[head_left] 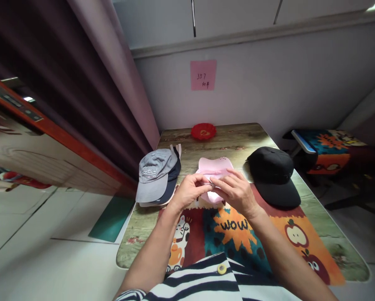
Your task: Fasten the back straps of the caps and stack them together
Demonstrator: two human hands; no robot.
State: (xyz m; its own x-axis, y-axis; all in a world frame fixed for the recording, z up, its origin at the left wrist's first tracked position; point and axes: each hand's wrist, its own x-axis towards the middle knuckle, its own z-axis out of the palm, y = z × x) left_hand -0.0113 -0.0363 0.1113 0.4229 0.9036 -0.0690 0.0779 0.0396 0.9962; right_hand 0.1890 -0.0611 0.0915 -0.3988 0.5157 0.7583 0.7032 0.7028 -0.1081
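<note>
A pink cap (pixel 215 164) lies in front of me at the middle of the table, its brim toward the far side. Over its near part, my left hand (pixel 192 190) pinches with thumb and forefinger at the cap's back edge. My right hand (pixel 234 190) meets it there, fingers bent and closed on the same spot. A small, shiny bit shows between the fingertips, too small to name. The fingers hide much of the cap's near side.
A grey cap (pixel 156 173) rests on darker caps at the left; a black cap (pixel 273 175) sits right. Behind is a red dish (pixel 203 131). A colourful mat (pixel 212 234) covers the near table (pixel 143 238). A pink note (pixel 203 75) hangs on the wall.
</note>
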